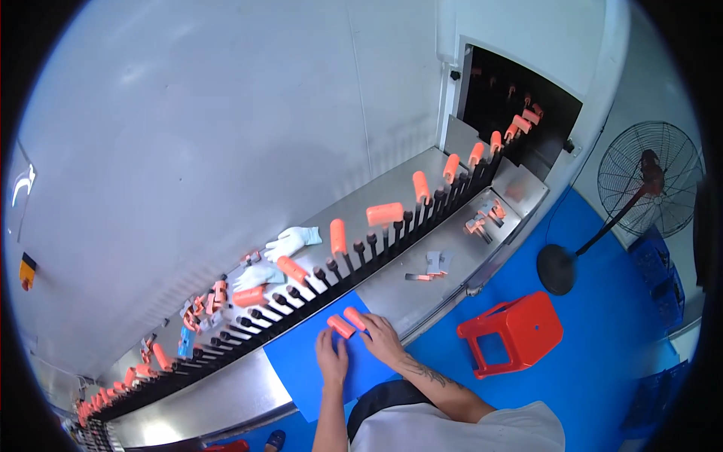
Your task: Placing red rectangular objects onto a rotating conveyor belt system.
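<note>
Now at blue mat on near counter: left hand fingers pinching orange tube, right hand fingers pinching second orange tube. Best kept upright, aligned with black pegs just beyond.

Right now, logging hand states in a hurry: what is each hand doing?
Left hand: on an orange tube, grip cannot be told.
Right hand: on another orange tube, grip cannot be told.
</note>
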`<state>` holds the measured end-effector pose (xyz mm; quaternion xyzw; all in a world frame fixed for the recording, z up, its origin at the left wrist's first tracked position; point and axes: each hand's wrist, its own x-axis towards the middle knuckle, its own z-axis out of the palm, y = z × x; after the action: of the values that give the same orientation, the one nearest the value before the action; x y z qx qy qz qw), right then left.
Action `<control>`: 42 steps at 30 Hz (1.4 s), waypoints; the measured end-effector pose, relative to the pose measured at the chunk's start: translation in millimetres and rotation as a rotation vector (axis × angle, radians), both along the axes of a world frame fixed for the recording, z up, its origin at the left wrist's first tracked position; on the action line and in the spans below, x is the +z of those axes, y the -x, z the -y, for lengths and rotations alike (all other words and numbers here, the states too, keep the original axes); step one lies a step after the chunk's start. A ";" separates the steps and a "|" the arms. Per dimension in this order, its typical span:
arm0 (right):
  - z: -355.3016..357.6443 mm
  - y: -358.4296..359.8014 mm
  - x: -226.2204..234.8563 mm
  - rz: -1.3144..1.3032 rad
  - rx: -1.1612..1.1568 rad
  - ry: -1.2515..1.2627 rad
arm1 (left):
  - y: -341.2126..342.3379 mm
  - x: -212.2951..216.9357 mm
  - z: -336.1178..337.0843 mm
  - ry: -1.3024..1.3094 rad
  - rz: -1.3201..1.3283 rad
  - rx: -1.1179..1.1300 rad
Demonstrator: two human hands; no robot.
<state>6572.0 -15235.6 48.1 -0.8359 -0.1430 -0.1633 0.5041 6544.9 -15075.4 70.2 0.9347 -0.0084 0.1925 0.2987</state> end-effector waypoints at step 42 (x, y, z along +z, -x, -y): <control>360.5 -313.7 181.8 0.037 -0.015 0.365 | -267.8 210.6 330.3 -0.792 -0.120 -0.044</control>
<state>6885.8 -15596.1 229.9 -0.9113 -0.1735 -0.1539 0.3402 6812.7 -15405.7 280.9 0.9867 -0.0845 0.1132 -0.0805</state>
